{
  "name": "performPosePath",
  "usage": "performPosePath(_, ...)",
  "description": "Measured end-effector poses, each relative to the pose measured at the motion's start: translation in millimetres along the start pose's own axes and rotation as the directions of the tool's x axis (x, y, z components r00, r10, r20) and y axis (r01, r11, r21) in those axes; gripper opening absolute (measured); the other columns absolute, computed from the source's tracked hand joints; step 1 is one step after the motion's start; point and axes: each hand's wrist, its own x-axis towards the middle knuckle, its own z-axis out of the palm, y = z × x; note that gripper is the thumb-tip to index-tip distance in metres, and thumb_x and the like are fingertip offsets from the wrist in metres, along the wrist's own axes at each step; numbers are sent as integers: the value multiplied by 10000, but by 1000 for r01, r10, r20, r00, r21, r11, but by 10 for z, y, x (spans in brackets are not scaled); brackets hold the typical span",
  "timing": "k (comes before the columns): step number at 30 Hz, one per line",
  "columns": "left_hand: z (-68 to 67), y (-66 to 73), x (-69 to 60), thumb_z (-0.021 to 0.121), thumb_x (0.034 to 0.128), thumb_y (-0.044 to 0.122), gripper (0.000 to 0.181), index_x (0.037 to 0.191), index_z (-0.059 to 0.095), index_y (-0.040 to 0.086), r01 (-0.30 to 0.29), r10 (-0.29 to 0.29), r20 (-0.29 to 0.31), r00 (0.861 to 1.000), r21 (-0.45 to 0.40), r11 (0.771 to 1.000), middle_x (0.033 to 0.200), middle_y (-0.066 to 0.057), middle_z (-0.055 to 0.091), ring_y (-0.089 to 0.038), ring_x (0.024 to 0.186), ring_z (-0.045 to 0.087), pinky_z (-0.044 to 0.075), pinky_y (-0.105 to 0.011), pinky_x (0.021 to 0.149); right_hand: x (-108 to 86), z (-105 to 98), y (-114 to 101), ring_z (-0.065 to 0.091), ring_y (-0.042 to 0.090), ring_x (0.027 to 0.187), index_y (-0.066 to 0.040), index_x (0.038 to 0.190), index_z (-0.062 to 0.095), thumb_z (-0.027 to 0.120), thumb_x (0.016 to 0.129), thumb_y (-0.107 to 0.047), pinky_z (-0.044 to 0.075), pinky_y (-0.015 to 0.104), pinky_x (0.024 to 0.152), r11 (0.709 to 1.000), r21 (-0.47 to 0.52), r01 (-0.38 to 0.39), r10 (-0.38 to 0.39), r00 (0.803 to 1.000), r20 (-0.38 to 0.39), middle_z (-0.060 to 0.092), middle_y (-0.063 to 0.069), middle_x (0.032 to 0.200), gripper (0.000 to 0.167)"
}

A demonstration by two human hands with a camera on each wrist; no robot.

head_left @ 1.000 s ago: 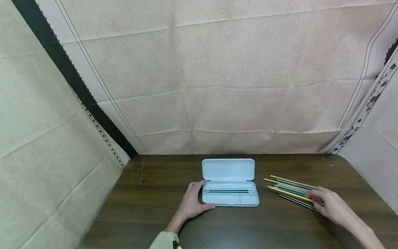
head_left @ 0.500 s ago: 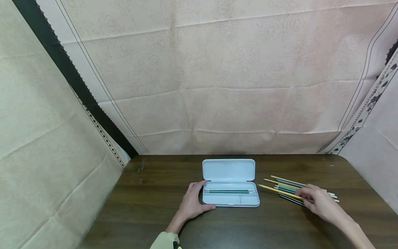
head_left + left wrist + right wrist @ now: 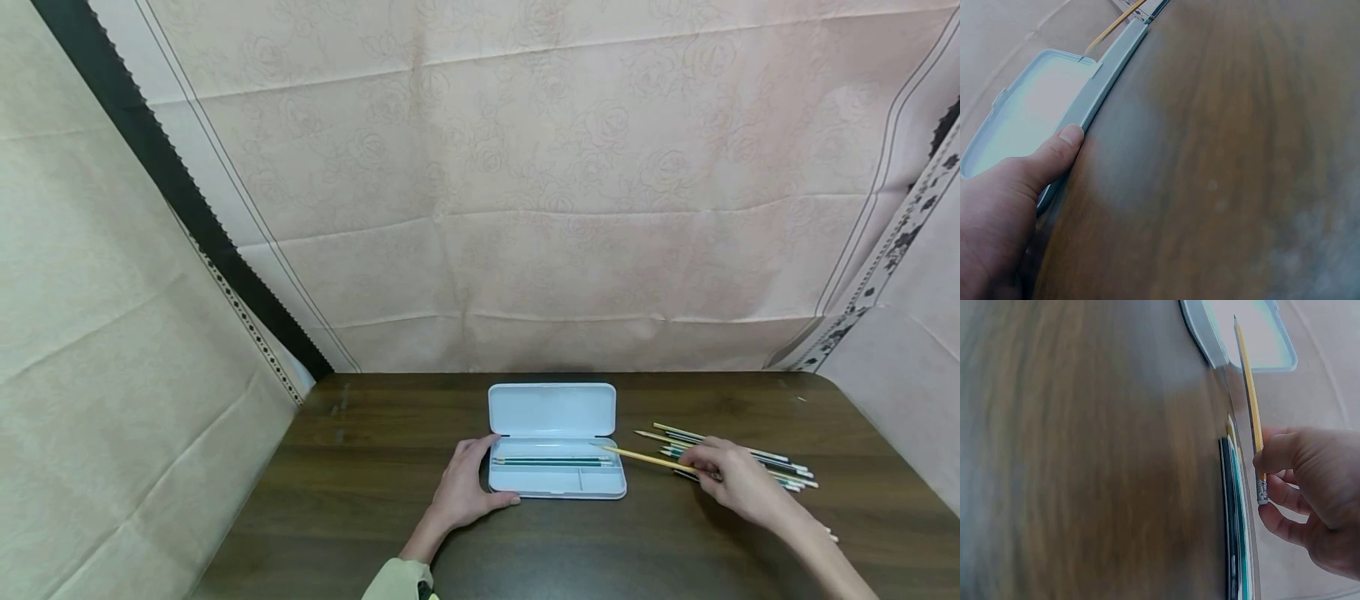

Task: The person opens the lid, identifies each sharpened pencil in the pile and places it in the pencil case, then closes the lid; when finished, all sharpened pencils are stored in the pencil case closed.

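Note:
A light blue pencil case (image 3: 534,482) lies with its lid (image 3: 551,409) raised, and green pencils (image 3: 551,461) rest in its long compartment. My left hand (image 3: 459,493) holds the case's left end, thumb on the front edge and fingers by the back corner; in the left wrist view the thumb (image 3: 1060,150) presses the side. Between thumb and fingers, my right hand (image 3: 738,482) pinches a yellow pencil (image 3: 651,459) near its eraser end. The pencil's tip is over the case's right end. In the right wrist view the yellow pencil (image 3: 1248,387) is above the table, pointing towards the case.
A loose pile of pencils (image 3: 787,468), dark, green and yellowish, lies right of the case, partly hidden by the right hand. The brown wooden table (image 3: 360,500) ends at a patterned cloth (image 3: 562,250) behind; cloth also hangs at both sides.
My right hand has carried the yellow pencil leftwards from the pile until its tip is over the case. The left hand and the case have stayed in place.

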Motion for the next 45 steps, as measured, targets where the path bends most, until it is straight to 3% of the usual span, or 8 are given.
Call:
performPosePath(6, -10, 11, 3, 848, 718, 581, 937, 1478, 474, 182, 14, -14, 14, 1000, 1, 1000, 1402, -21, 546, -213, 1259, 453, 443, -502, 950, 140, 86, -85, 485, 7, 697, -171, 888, 708, 782, 640, 173, 427, 247, 549, 1000, 14, 14, -14, 999, 29, 540, -139, 820, 431)
performPosePath(21, -9, 15, 2, 842, 717, 594, 945, 1485, 466, 194, 36, -36, 24, 999, -1, 999, 1404, -14, 541, -203, 1260, 448, 432, -511, 954, 492, 265, -319, 490, 57, 704, -144, 916, 735, 773, 739, 118, 463, 282, 603, 999, 34, -41, 33, 980, 195, 548, -100, 805, 319)
performPosePath(31, -6, 25, 2, 856, 716, 568, 942, 1484, 465, 189, 40, -40, 27, 999, 2, 999, 1404, -8, 542, -196, 1259, 445, 430, -497, 966, 658, 436, -457, 494, 89, 745, -143, 942, 761, 775, 797, 70, 475, 278, 636, 999, 18, -43, 37, 970, 242, 603, -61, 862, 258)
performPosePath(45, -10, 29, 6, 850, 711, 588, 949, 1482, 468, 188, 52, -52, 31, 998, 0, 999, 1402, -10, 540, -200, 1256, 440, 425, -519, 958, 795, 613, -617, 551, 159, 826, -147, 942, 775, 803, 789, 45, 533, 339, 714, 997, -29, -69, 74, 971, 228, 630, -30, 894, 248)
